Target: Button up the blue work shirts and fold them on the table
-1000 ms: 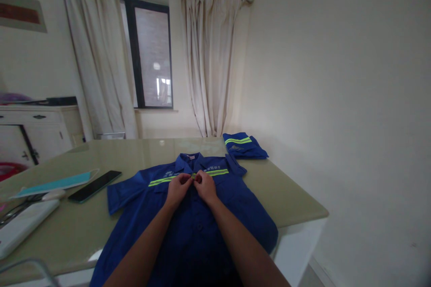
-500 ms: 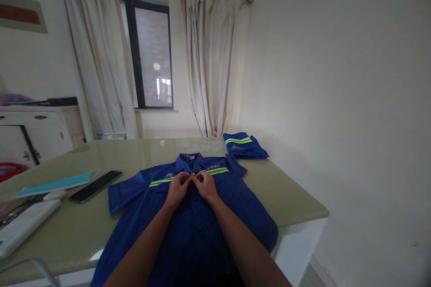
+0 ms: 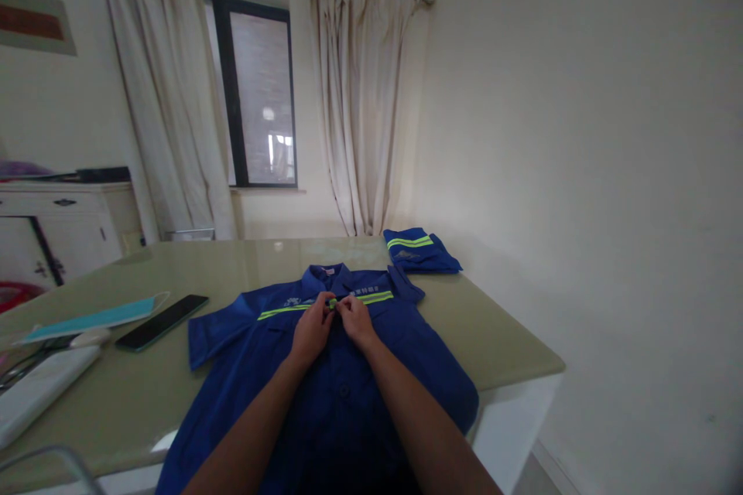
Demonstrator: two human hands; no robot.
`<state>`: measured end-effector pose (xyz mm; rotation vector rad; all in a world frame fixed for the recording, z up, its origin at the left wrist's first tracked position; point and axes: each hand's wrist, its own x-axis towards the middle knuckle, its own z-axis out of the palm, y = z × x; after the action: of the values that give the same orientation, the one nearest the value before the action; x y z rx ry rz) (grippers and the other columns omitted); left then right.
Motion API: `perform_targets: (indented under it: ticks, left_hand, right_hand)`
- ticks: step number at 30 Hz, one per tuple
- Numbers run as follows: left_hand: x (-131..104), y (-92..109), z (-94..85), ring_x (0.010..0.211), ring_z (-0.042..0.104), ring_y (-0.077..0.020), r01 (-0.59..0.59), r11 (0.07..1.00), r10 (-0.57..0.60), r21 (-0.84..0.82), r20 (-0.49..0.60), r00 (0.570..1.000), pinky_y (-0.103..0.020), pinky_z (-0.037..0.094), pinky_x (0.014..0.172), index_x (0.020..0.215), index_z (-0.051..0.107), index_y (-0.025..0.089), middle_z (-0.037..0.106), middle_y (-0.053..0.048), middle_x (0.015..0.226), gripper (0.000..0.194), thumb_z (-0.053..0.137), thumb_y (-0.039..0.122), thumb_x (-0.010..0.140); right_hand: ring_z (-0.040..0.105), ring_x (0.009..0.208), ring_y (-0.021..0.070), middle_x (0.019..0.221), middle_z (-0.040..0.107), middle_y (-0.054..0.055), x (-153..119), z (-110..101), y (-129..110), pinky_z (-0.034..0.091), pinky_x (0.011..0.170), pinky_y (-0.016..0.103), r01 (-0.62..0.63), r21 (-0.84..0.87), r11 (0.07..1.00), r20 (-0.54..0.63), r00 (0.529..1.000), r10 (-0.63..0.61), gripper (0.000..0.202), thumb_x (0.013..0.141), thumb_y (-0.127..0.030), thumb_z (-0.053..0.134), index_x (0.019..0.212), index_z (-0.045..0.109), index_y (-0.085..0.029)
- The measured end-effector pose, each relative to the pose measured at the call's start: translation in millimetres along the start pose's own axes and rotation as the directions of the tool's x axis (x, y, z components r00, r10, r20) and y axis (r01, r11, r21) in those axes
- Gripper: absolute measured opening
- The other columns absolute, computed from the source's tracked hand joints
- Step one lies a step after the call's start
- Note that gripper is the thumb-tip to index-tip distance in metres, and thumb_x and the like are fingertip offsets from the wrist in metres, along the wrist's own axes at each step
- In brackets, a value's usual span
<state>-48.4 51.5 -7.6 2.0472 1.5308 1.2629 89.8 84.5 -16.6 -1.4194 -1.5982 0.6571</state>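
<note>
A blue short-sleeved work shirt (image 3: 232, 371) with yellow-green reflective stripes lies spread face up, collar pointing away from me. At the front placket, level with the chest stripe, my left hand (image 3: 312, 329) pinches the fabric. My right hand (image 3: 356, 322) is closed on the placket right beside it, fingertips nearly touching the left ones. Whatever small part sits between the fingertips is hidden. Lower on the placket a dark round button (image 3: 344, 391) shows.
A folded blue garment (image 3: 422, 251) with similar stripes lies at the table's far right corner. To the left are a black phone (image 3: 162, 322), a light-blue face mask (image 3: 90, 320), a white box-shaped item (image 3: 43, 394) and cables. A wall borders the table (image 3: 499, 325) on the right.
My left hand has shifted slightly up and right, closer to the right hand, with its fingers rearranged on the placket. The shirt lies almost unchanged.
</note>
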Motion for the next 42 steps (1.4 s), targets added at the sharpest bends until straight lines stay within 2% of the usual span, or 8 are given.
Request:
perform_targets:
  ticks: [5, 10, 17, 24, 30, 35, 39, 42]
  left_hand:
    - [-4.3, 15.5, -6.1, 0.1, 0.066, -0.0199, -0.033, 0.959, 0.013, 0.28, 0.071, 0.997, -0.029, 0.045, 0.086, 0.113, 0.063, 0.027, 0.072, -0.003, 0.107, 0.022, 0.05, 0.021, 0.097]
    - [-4.7, 17.2, -7.6, 0.1, 0.068, -0.021, 0.035, 0.929, -0.064, 0.369, 0.066, 0.996, -0.029, 0.046, 0.082, 0.103, 0.066, 0.026, 0.074, -0.003, 0.104, 0.023, 0.044, 0.032, 0.103]
    - [-2.1, 11.7, -7.2, 0.104, 0.066, -0.0232, 0.089, 0.892, -0.106, 0.443, 0.015, 0.994, -0.033, 0.047, 0.089, 0.115, 0.065, 0.022, 0.073, -0.008, 0.11, 0.032, 0.036, 0.025, 0.103]
    - [1.6, 3.8, 1.7, 0.123, 0.06, -0.0252, -0.027, 0.823, -0.077, 0.567, 0.158, 0.985, -0.042, 0.044, 0.104, 0.128, 0.066, 0.024, 0.064, -0.009, 0.138, 0.041, 0.035, 0.027, 0.101]
    - [11.6, -17.9, -1.0, 0.146, 0.043, -0.0255, -0.085, 0.823, -0.092, 0.562, 0.28, 0.956, -0.05, 0.036, 0.116, 0.148, 0.049, 0.026, 0.048, -0.005, 0.157, 0.05, 0.033, 0.031, 0.101]
    - [23.0, -22.2, -13.2, 0.149, 0.038, -0.0275, -0.105, 0.818, -0.056, 0.565, 0.26, 0.964, -0.049, 0.035, 0.118, 0.145, 0.054, 0.015, 0.038, -0.012, 0.162, 0.051, 0.033, 0.022, 0.099]
    - [21.2, -0.3, -22.7, 0.143, 0.044, -0.0239, -0.202, 0.826, 0.039, 0.526, 0.303, 0.952, -0.042, 0.033, 0.12, 0.136, 0.062, 0.015, 0.051, -0.011, 0.154, 0.049, 0.036, 0.015, 0.095]
    - [-0.2, 21.5, -25.6, 0.14, 0.049, -0.0272, -0.221, 0.838, 0.035, 0.498, 0.356, 0.934, -0.046, 0.036, 0.117, 0.138, 0.061, 0.021, 0.055, -0.009, 0.151, 0.047, 0.041, 0.031, 0.097]
  right_hand:
    - [0.066, 0.077, 0.0177, 0.078, 0.074, 0.003, 3.0, -1.6, -0.3, 0.043, 0.068, 0.024, 0.012, 0.013, 1.0, 0.031, 0.999, -0.012, 0.019, 0.09, -0.026, 0.06, 0.08, 0.074, -0.019]
    - [0.068, 0.078, 0.0173, 0.079, 0.075, 0.003, -3.3, -6.6, -6.4, 0.046, 0.072, 0.024, 0.066, 0.007, 0.998, -0.035, 0.997, -0.066, 0.022, 0.09, -0.02, 0.056, 0.079, 0.074, -0.019]
    - [0.064, 0.11, 0.0228, 0.115, 0.072, 0.012, -12.4, -16.0, -11.4, 0.045, 0.099, 0.032, 0.071, -0.104, 0.992, -0.206, 0.974, -0.091, 0.036, 0.09, -0.012, 0.046, 0.116, 0.07, -0.015]
    - [0.047, 0.139, 0.0306, 0.151, 0.052, 0.013, -26.1, -25.8, -10.1, 0.035, 0.114, 0.047, 0.242, -0.549, 0.8, 0.216, 0.966, -0.144, 0.048, 0.1, -0.041, 0.046, 0.142, 0.058, -0.02]
    - [0.034, 0.149, 0.0308, 0.161, 0.038, 0.015, -34.3, -55.5, -11.3, 0.027, 0.12, 0.047, 0.232, -0.603, 0.763, 0.262, 0.961, -0.085, 0.065, 0.101, -0.057, 0.039, 0.155, 0.042, -0.019]
    - [0.024, 0.153, 0.0302, 0.167, 0.028, 0.006, -56.3, -69.1, -2.6, 0.019, 0.122, 0.053, 0.418, -0.443, 0.793, 0.497, 0.851, -0.171, 0.071, 0.097, -0.073, 0.033, 0.157, 0.035, -0.035]
    - [0.023, 0.154, 0.0303, 0.165, 0.03, 0.007, -47.3, -64.1, 6.6, 0.015, 0.122, 0.054, 0.344, -0.468, 0.814, 0.429, 0.894, -0.13, 0.069, 0.097, -0.071, 0.038, 0.155, 0.04, -0.035]
    - [0.026, 0.153, 0.0306, 0.163, 0.034, 0.007, -22.4, -57.6, 10.6, 0.015, 0.122, 0.054, 0.263, -0.478, 0.838, 0.35, 0.932, -0.093, 0.064, 0.096, -0.065, 0.046, 0.152, 0.046, -0.034]
